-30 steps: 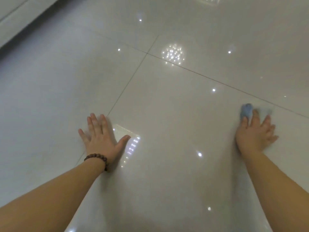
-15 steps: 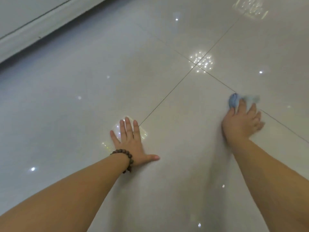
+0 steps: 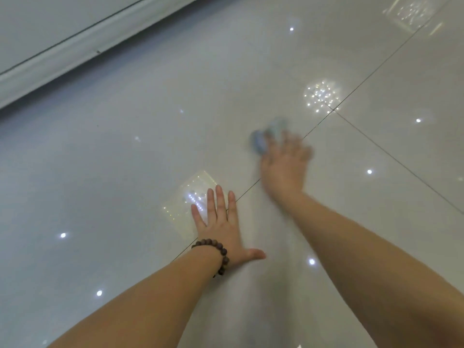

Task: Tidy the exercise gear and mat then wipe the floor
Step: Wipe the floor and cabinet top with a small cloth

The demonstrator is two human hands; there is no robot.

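A: Where is the left hand point(image 3: 221, 229)?
B: Flat on the shiny tiled floor point(image 3: 100, 172), fingers straight, thumb out sideways, arm stretched forward.
A: And the right hand point(image 3: 283, 164)?
B: Reaching further ahead, blurry, fingers pressing a blue cloth point(image 3: 261, 141) on the floor.

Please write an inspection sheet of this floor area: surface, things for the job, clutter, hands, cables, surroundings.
Surface: glossy pale tiled floor with dark joint lines and reflected lights.
Job's things: blue cloth on the floor under the right fingers, blurred; no exercise gear or mat in view.
Clutter: nothing seen.
Hands: left hand flat on the floor, fingers spread, bead bracelet on the wrist; right hand presses the cloth, blurred.
Cables: nothing seen.
Surroundings: white baseboard along the upper left.
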